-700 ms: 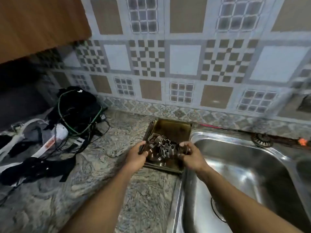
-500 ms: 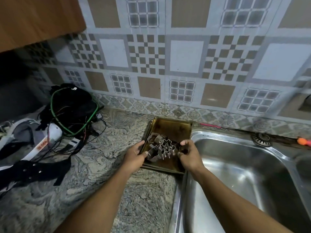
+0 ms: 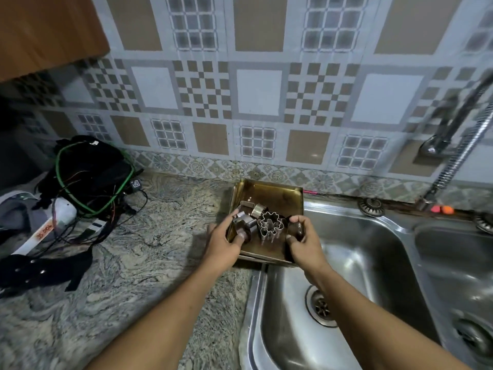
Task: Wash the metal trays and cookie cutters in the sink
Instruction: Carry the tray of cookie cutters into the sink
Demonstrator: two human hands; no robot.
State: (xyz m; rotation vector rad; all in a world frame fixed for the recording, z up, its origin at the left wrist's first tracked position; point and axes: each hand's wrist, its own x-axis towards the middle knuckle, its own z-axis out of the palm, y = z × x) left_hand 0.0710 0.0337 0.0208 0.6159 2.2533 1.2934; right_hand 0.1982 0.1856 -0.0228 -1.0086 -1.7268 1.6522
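Both hands have shifted only slightly since the earlier frames; they remain at the near end of the tray (image 3: 277, 194), and the view has tilted to show more of the sink (image 3: 373, 263).

Location: the tray lies on the table (image 3: 133, 263), its right edge against the left rim of the sink. At least one more tray appears stacked under it. The cutters (image 3: 262, 222) stand in a loose cluster on the near half of the tray, none yet in the sink.

Hazards:
- The cutters are loose and unstacked. If the tray is lifted unevenly, they are likely to slide off the near edge onto the table or drop into the sink.
- The cutter edges are thin metal. A firm squeeze may bend them or nick a finger.
- The stacked trays may separate if only the top one is gripped.
- Cables (image 3: 88, 182) lie on the table well left of the tray. Splashed water could reach them.

Hand state:
- Left hand (image 3: 226, 243): partly closed, thumb and fingers pinching a cutter at the left of the cluster.
- Right hand (image 3: 301, 240): curled over the right near corner of the tray, apparently holding a small dark cutter; the exact grasp cannot be confirmed.
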